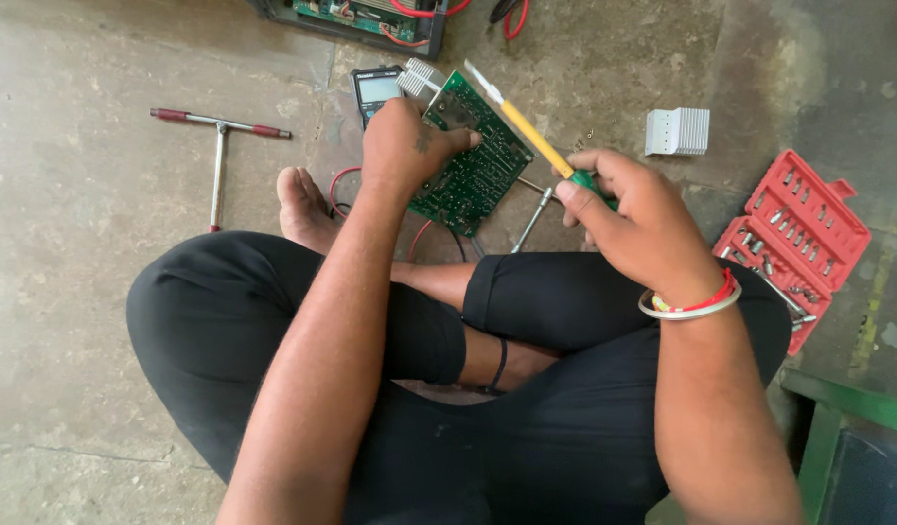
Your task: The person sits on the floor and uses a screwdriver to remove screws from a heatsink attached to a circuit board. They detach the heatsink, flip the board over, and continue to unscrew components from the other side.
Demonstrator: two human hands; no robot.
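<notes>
Green rectangular circuit board [473, 160], gripped over our crossed legs by left hand [402, 146] fingers, could, we judge, get scratched if the yellow-shafted, green-handled screwdriver [526, 131] clasped in right hand [628, 219] slips across it.

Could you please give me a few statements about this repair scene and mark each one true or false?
1. The left hand holds a green circuit board. True.
2. The right hand holds a hammer. False: it grips a screwdriver with a yellow shaft and a green handle.
3. The red socket set case lies open on the floor. True.
4. The T-handle wrench rests on the person's lap. False: it lies on the concrete floor, beyond the left knee.
5. A white finned heat sink sits on the floor beyond the right hand. True.
</notes>
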